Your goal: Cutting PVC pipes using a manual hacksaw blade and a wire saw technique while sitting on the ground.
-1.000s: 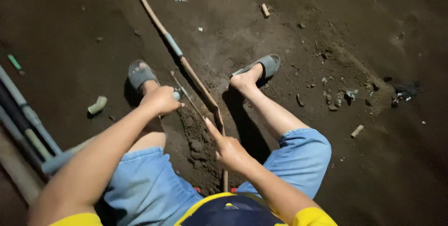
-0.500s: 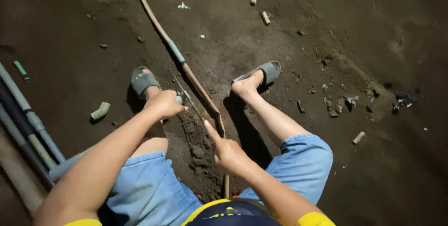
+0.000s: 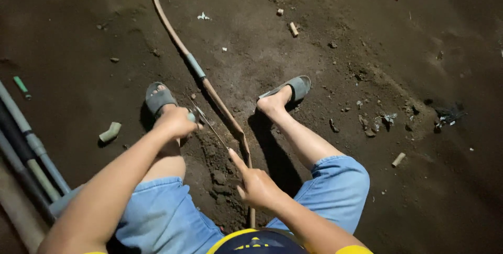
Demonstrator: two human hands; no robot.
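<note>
Dark dirt floor (image 3: 367, 34) strewn with pipe scraps; left hand (image 3: 175, 122) grips a saw (image 3: 209, 124), right hand (image 3: 257, 186) open.

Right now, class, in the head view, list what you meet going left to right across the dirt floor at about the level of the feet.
Grey pipes → pipe elbow piece → left sandal → brown pipe → right sandal → scattered debris → small pipe offcut.

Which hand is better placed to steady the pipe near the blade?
Probably the right hand: it already rests on the pipe, its finger beside the blade. The left hand is closed on the blade's handle.
</note>
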